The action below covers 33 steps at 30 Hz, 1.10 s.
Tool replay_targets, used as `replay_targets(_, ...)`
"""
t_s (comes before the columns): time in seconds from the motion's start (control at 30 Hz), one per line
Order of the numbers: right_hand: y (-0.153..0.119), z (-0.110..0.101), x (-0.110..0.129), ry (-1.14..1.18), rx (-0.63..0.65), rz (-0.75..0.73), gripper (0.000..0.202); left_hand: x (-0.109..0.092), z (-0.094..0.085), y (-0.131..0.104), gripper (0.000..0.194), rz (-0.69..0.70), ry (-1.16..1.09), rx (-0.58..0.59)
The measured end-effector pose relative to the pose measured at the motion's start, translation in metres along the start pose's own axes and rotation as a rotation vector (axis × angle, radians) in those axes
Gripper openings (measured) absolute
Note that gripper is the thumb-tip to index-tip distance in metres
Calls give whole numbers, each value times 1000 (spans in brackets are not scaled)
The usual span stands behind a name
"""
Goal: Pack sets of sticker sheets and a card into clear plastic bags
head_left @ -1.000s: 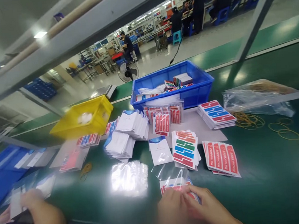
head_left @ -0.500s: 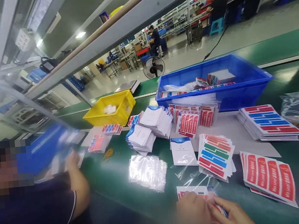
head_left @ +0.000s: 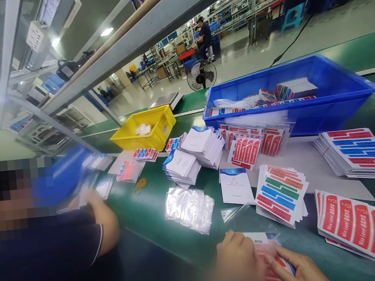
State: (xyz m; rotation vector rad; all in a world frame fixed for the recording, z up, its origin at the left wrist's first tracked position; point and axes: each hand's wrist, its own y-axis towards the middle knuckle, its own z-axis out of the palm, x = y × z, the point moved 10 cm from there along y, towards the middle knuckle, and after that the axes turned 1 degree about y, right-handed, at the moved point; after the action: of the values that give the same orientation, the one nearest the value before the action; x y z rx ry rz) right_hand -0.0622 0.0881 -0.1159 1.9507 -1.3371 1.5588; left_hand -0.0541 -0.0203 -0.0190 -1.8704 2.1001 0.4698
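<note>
At the lower edge, my left hand [head_left: 237, 259] is closed on the left side of a clear plastic bag with red-and-white sticker sheets [head_left: 267, 263] in it. My right hand [head_left: 297, 269] grips the other side, thumb and fingers pressed on the sheets. The bag's clear end points away from me. Just beyond it lie a white booklet [head_left: 235, 186] with a blue edge and a fanned pile of multicoloured sticker sheets [head_left: 280, 193]. Red "Max Level / Min Level" sticker sheets [head_left: 355, 226] lie to the right. A pile of empty clear bags [head_left: 190, 210] is on the left.
A blue bin [head_left: 291, 112] with printed sheets and a yellow bin [head_left: 143, 129] stand at the back. Booklet stacks [head_left: 201, 148] and rubber bands [head_left: 140, 185] lie mid-table. At left, a co-worker's arm [head_left: 104, 219] reaches over the green table. A metal beam [head_left: 115, 50] crosses above.
The view has shifted, so the table things appear farther right. My hands still hold the bagged sheets, with the left hand a little higher. The co-worker's hands have moved slightly.
</note>
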Motion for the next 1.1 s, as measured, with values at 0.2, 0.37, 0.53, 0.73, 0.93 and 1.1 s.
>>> replay_targets(0.2,-6,-16,22,-34,-24,-23,33,-25,12,-9,10,127,-80,101)
replay_targets(0.37,-10,-23,37,-101,-82,-69,42,-17,-9,-4,12,143,-158,-75)
replay_targets(0.53,-19,-38,27,-83,-164,-75,40,10,-51,-6,18,30,-55,-367)
replay_targets(0.73,-63,-91,33,39,-460,-93,37,4,-53,-10,22,68,47,-444)
replay_targets(0.93,-101,-112,55,-76,-615,-203,31,-21,-16,-10,19,169,1,-310)
replay_targets(1.1,-107,-100,34,-107,-518,-99,37,-40,1,-10,20,207,-66,-331)
